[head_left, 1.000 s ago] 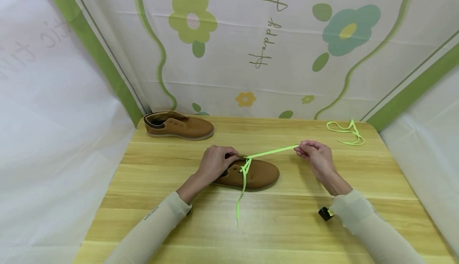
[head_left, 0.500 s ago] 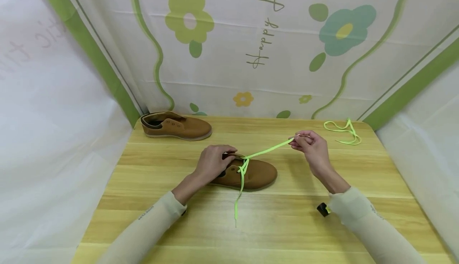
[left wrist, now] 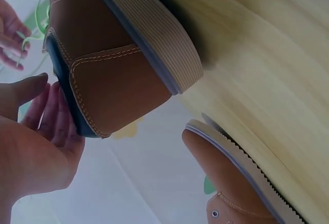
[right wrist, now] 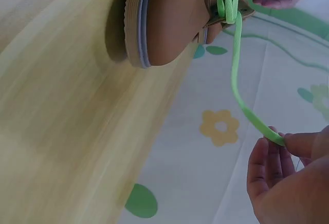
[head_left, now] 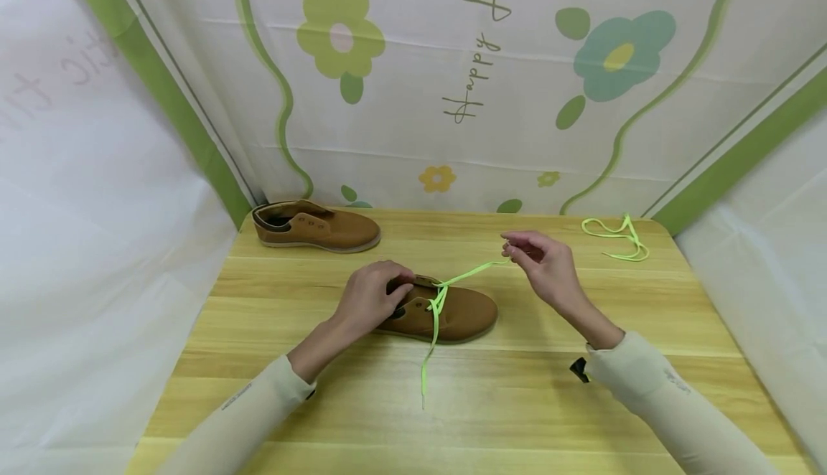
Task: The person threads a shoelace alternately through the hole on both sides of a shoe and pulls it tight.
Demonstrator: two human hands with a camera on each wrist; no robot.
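Observation:
A brown shoe [head_left: 469,313], toe to the right, stands mid-table with a neon green shoelace [head_left: 474,272] through its front eyelets. One lace end hangs over the near side onto the table; the other slopes up to my right hand [head_left: 548,268]. Thumb and fingers there pinch this lace near its end, and the right wrist view shows the lace [right wrist: 236,70] curving slackly to them. At the shoe's opening is my left hand [head_left: 370,297], thumb apart from its fingers. In the left wrist view, the fingers [left wrist: 49,113] lie loosely along the collar of the shoe [left wrist: 105,88].
Another brown shoe [head_left: 316,227], without a lace, stands at the back left of the wooden table [head_left: 517,410]. A second green shoelace [head_left: 623,238] lies loose at the back right. A fabric wall [head_left: 400,123] with printed flowers rises behind the table.
My right hand has moved left towards the shoe, and the taut lace has gone slack. My left hand has loosened from the shoe's flap and drawn slightly back to the left.

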